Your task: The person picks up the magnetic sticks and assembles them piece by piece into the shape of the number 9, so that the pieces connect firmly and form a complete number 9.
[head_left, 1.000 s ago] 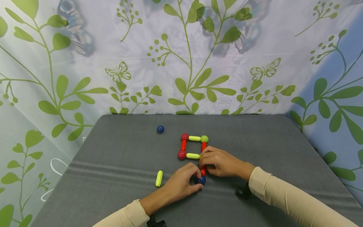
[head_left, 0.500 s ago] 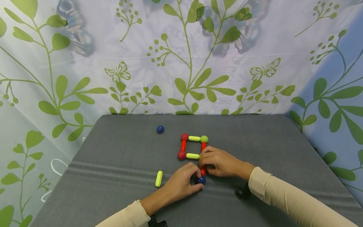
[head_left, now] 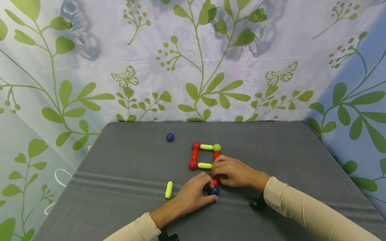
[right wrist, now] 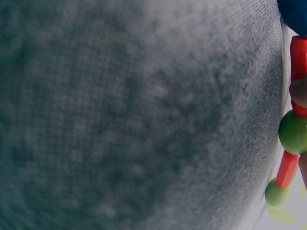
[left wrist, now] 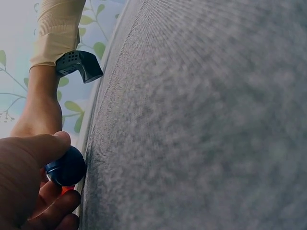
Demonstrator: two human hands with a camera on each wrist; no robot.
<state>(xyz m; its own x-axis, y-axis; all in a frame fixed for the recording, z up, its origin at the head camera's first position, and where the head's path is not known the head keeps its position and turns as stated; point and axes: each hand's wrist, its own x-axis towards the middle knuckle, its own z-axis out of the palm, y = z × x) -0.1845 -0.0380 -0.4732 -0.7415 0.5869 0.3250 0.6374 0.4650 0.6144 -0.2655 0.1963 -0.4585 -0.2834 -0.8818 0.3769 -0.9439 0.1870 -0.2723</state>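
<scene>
My left hand (head_left: 193,192) pinches a blue ball (head_left: 214,190) between thumb and curled fingers, low over the grey cloth. The ball meets the end of a red rod (right wrist: 298,57), seen in the right wrist view. My right hand (head_left: 233,171) grips that rod near a green ball (right wrist: 293,132), which its fingers hide in the head view. These pieces join a square frame of rods and balls, with red balls (head_left: 193,164) at its left corners, a light green ball (head_left: 217,147) at the far right and yellow-green rods (head_left: 205,165) across.
A loose yellow-green rod (head_left: 169,190) lies left of my left hand. Another blue ball (head_left: 170,137) sits farther back, left of the frame. A leaf-patterned curtain (head_left: 193,60) hangs behind the grey table (head_left: 271,144).
My left thumb has shifted very slightly to the right along the blue ball. The right hand and the frame hold almost still.
</scene>
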